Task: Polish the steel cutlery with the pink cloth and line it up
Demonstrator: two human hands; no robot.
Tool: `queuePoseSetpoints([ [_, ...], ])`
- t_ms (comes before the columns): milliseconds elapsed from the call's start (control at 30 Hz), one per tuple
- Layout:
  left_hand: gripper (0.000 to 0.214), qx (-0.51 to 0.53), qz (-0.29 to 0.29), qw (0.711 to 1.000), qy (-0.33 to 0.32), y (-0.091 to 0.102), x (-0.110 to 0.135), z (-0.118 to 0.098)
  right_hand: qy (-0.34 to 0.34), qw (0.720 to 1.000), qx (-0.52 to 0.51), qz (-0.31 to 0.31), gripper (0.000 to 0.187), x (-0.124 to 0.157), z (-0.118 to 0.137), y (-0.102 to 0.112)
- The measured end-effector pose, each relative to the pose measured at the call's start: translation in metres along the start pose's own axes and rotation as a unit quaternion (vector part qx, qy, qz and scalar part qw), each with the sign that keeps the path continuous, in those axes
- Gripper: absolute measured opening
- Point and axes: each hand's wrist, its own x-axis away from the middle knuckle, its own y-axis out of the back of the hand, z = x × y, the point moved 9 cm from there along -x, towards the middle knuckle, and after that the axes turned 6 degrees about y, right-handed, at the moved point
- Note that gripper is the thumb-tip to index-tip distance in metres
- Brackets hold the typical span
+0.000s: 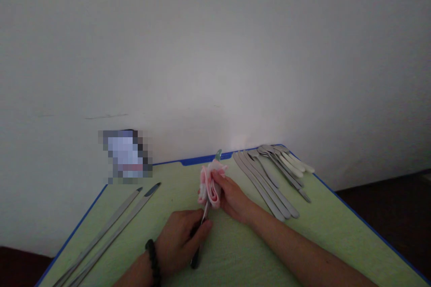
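Observation:
My left hand (pixel 180 237), with a dark beaded bracelet at the wrist, grips the handle of a table knife (pixel 218 155) near the middle of the table. The dark end of the handle (pixel 194 262) sticks out below my fingers. My right hand (pixel 229 193) is closed around a folded pink and white cloth (pixel 209 186), which is wrapped about the blade. Only the blade's tip shows above the cloth; the part inside it is hidden.
Two long knives (pixel 117 215) lie on the left of the green table (pixel 235 255). Several knives (pixel 262 186), spoons and forks, some white-handled (pixel 292 163), lie at the right. A blurred phone-like device (pixel 126 154) stands at the back left. A pale wall (pixel 215 54) rises behind.

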Motion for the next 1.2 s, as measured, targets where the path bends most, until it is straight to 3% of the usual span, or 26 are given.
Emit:
queuePoseSetpoints([
  [433, 0.022, 0.0, -0.008, 1.0, 0.011, 0.0023, -0.001, 0.0005, 0.013, 1.0, 0.001, 0.003, 0.037, -0.0008, 0.0024, -0.0014],
  [767, 0.035, 0.007, -0.006, 1.0, 0.0, 0.0008, -0.0001, 0.0019, 0.0, 1.0, 0.004, -0.005, 0.035, 0.0012, 0.0012, 0.0004],
  [1200, 0.032, 0.027, -0.004, 1.0, 0.01, 0.0007, -0.0007, 0.0034, 0.005, 1.0, 0.006, -0.018, 0.037, -0.0014, -0.0007, 0.0051],
])
